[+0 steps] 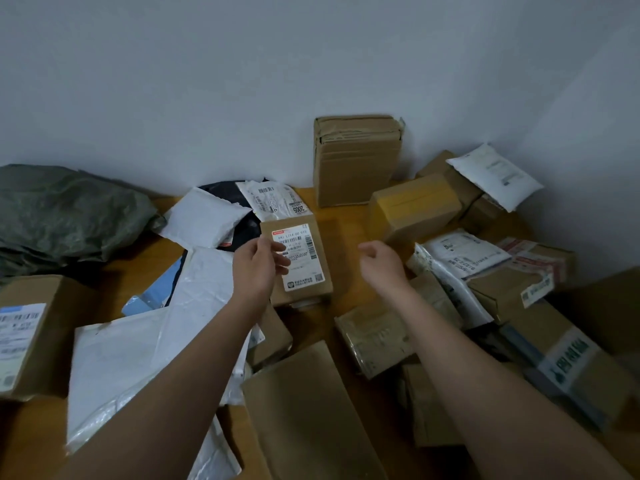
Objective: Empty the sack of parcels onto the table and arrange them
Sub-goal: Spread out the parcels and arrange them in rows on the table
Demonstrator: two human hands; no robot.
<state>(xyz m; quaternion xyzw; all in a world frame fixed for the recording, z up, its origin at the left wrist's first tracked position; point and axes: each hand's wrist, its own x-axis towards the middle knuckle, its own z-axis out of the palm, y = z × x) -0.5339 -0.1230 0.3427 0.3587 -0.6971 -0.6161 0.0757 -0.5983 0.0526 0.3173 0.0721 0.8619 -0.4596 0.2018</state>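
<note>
Parcels lie spread over the wooden table (341, 220). The crumpled green woven sack (69, 216) lies at the far left. My left hand (259, 266) grips the left edge of a small brown box with a white shipping label (304, 268), its fingers across the label, near the table's middle. My right hand (381, 261) hovers just right of that box with loosely curled fingers and holds nothing. A bare strip of table separates it from the box.
A tall carton (356, 161) stands against the wall. Right of it are a squat box (412, 209) and a white mailer (495, 174), with several boxes and bags in front. White mailers (138, 358), a labelled box (27, 341) and a flat carton (304, 410) fill the near side.
</note>
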